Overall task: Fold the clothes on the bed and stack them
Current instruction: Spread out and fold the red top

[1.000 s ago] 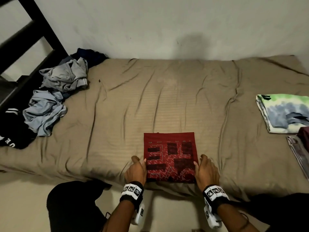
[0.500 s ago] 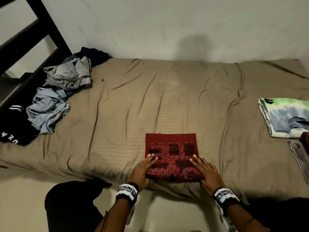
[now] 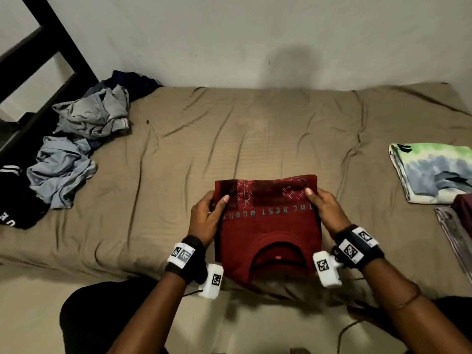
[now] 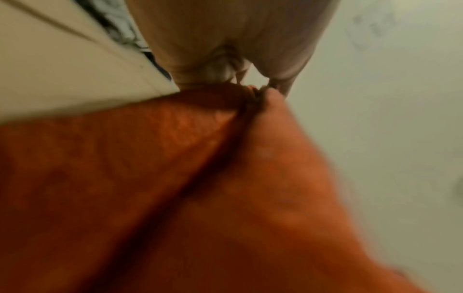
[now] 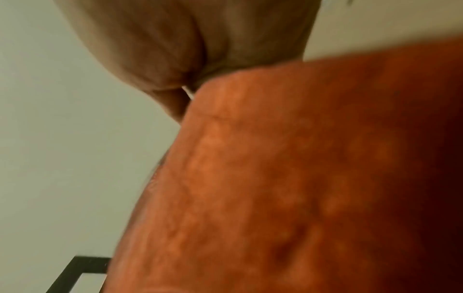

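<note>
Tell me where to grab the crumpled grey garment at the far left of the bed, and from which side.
Take the grey garment by its hemmed edge at the right end, reaching from the open bed side. That edge lies exposed, while its left side crowds the pile and the dark frame.

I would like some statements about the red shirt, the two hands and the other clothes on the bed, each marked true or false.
1. Both hands hold the red shirt. True: the left hand and the right hand each pinch a side near its far edge.
2. The collar of the shirt faces the wall. False: the collar is at the near edge, toward the person.
3. A folded tie-dye shirt lies at the right side of the bed. True.
4. The unfolded grey and blue clothes lie at the right side too. False: they are piled at the left end.
5. The red shirt is blue on its print. False: the print shows pale letters on red.
</note>
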Demonstrator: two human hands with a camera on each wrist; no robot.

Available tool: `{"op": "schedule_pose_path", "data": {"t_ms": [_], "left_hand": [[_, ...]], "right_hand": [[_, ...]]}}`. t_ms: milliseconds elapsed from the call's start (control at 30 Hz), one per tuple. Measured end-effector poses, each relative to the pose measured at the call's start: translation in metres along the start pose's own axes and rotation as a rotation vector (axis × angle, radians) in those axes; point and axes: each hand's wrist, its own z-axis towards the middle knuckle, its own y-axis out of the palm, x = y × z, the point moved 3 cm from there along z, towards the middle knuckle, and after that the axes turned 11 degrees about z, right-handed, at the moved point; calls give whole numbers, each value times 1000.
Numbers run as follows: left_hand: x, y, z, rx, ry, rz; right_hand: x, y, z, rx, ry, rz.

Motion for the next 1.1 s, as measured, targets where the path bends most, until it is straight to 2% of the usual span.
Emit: {"op": "schedule_pose_path", "data": {"t_ms": [67, 133, 167, 233, 333, 400, 500, 567, 700, 800, 867, 933, 1000, 1100], "left_hand": [[-30, 15, 20, 19, -212, -98], [-75, 32, 34, 22, -473, -97], [-97, 40, 37, 2, -573, -23], [-121, 49, 30, -84, -645, 174], [-123, 50, 11, -73, -586, 325], [-123, 53, -2, -162, -556, 379], [-127, 66, -20, -281, -475, 486], [-131, 69, -28, -272, -441, 415], [-139, 70, -33, -223, -514, 130], [-121, 71, -21, -223, -436, 298], [-117, 75, -13, -211, -454, 335], [-125, 76, -3, -205, -541, 282], [-124, 83, 7, -257, -627, 181], [-95, 104, 20, -310, -609, 76]], "right_hand": [[8, 2, 21, 30, 166, 102], [33, 5, 39, 95, 331, 118], [53, 3, 45, 136, 403, 114], [90, -7, 46, 223, 493, 116], [121, -20, 31, 243, 522, 200], [130, -20, 16, 212, 547, 217], [144, -11, -11, 185, 478, 252], [147, -5, -19, 177, 456, 256], [141, -5, -12, 186, 458, 353], [138, 3, 4, 149, 380, 308], [136, 9, 9, 142, 323, 217], [134, 15, 8, 136, 297, 171], [126, 10, 4, 129, 276, 188], [100, -19, 1, 114, 243, 215]]}}
